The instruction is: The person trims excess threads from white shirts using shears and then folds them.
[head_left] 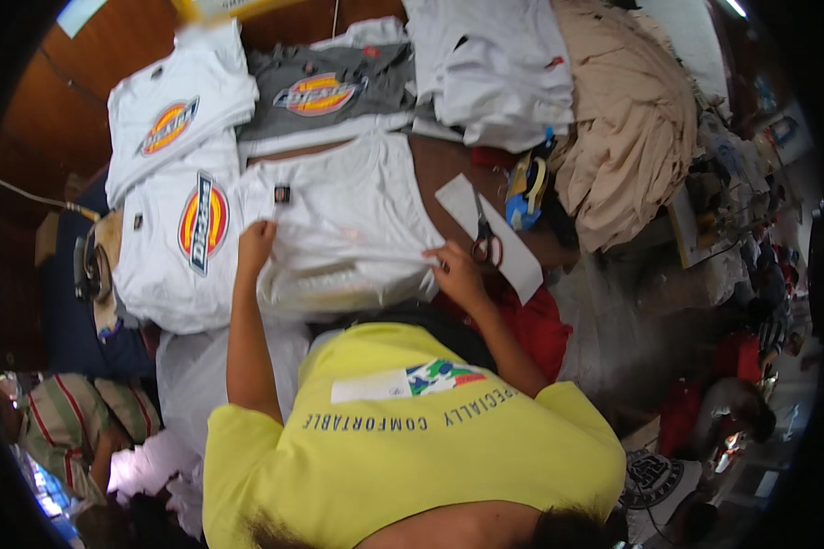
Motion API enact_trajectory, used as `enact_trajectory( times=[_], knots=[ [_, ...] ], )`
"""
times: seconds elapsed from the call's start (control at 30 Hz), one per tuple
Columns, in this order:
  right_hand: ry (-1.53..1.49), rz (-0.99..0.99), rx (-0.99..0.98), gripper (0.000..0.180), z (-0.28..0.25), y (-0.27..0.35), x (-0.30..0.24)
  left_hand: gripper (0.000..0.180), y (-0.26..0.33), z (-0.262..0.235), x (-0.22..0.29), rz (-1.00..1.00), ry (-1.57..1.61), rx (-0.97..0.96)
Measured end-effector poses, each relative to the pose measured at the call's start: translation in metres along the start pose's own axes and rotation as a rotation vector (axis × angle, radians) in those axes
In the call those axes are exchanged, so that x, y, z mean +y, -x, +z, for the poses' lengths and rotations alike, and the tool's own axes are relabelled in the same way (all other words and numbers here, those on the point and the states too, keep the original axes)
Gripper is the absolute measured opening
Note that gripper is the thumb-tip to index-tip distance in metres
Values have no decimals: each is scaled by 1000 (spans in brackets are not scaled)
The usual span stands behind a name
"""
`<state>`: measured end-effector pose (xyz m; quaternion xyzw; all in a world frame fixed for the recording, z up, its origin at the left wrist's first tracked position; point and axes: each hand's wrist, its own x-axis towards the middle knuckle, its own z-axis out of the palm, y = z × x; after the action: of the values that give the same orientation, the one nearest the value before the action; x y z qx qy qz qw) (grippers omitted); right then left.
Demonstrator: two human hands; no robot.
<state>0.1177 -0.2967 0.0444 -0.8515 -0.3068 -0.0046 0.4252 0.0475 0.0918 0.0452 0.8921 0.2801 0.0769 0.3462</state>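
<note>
A white T-shirt (348,206) lies spread on the brown table in front of me, a small dark label near its upper left. At its left edge, my left hand (257,245) is closed on the cloth. My right hand (456,273) pinches the opposite edge, lower right. Just beyond that hand, scissors (487,245) with dark red-rimmed handles rest on a long pale strip of card (522,265). Left of the shirt, more white T-shirts (156,242) with a red, yellow and blue print are stacked.
Behind lie a grey printed T-shirt (339,87) and a white garment pile (494,73). A beige fabric heap (618,119) stands at the right, near a blue and yellow tape dispenser (527,188). An iron (87,265) is at the far left. Other people sit at both sides.
</note>
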Motion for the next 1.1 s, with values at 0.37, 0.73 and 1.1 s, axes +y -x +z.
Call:
enact_trajectory(
  times=[0.37, 0.73, 1.1],
  knots=[
    [-105, 57, -13, 31, -4, 0, -12, 26, 8, -6, 33, -180, 1352, -186],
    [-568, 273, -52, 32, 4, 1, 17, 25, 8, -1, 50, -175, 1003, 103],
    [-1005, 363, -285, 39, -24, -9, -4, 19, -76, 16, 167, 373, -176, 719]
  ],
)
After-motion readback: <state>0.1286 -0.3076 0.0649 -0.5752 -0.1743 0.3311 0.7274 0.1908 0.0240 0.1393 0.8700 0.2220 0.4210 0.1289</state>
